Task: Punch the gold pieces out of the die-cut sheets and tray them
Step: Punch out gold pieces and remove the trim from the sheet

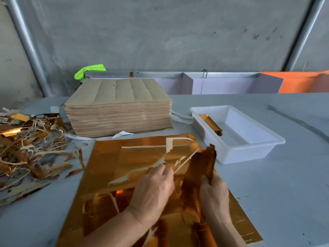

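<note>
Fingers of left hand [153,186] pinch thin waste strip [185,158]; right hand [214,190] curls round gold pieces [201,168], upright. Best: peel strip low, slowly, pieces held firm so edges don't tear. Gold sheet [142,157] flat on surface [284,184]; tray [238,134] near right; scrap pile [30,145] left.

The die-cut sheet [142,157] has a glossy, mirror-like gold foil face and a matt tan paper backing where strips peel up. The stack of sheets [118,111] shows dull brown card. The tray [252,150] is smooth white plastic. The scrap pile [30,147] mixes shiny foil and rough paper strips. The table [284,193] is matt grey.
</note>
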Available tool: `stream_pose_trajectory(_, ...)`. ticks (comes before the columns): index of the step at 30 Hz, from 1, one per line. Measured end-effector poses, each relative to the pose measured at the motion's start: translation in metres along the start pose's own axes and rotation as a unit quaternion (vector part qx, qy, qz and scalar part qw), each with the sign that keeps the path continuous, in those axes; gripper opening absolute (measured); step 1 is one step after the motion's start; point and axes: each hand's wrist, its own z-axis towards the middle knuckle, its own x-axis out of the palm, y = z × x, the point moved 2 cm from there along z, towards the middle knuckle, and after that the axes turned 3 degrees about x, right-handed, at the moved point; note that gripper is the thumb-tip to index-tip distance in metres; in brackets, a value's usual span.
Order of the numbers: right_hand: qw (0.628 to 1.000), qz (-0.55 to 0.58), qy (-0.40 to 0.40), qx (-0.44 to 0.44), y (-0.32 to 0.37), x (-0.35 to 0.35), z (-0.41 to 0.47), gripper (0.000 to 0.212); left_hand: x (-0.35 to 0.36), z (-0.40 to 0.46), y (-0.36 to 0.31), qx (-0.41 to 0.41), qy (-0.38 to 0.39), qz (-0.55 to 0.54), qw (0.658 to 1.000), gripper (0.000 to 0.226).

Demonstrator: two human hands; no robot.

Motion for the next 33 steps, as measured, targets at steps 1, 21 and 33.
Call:
stream_pose_trajectory(1,1.0,-0.011,0.004,-0.014,0.005,0.006,-0.001,0.025,0.002,0.002,-0.008,0.008,-0.008,0.004,1.0,0.018)
stream_pose_trajectory(21,0.979,0.168,0.039,0.111,-0.008,0.004,0.003,0.029,0.034,0.001,-0.028,0.019,0.102,-0.044,0.994,0.029)
stream_pose_trajectory(33,0.999,0.019,0.01,0.027,0.007,0.005,0.016,0.033,0.041,-0.005,0.015,-0.07,0.291,0.073,0.951,0.041)
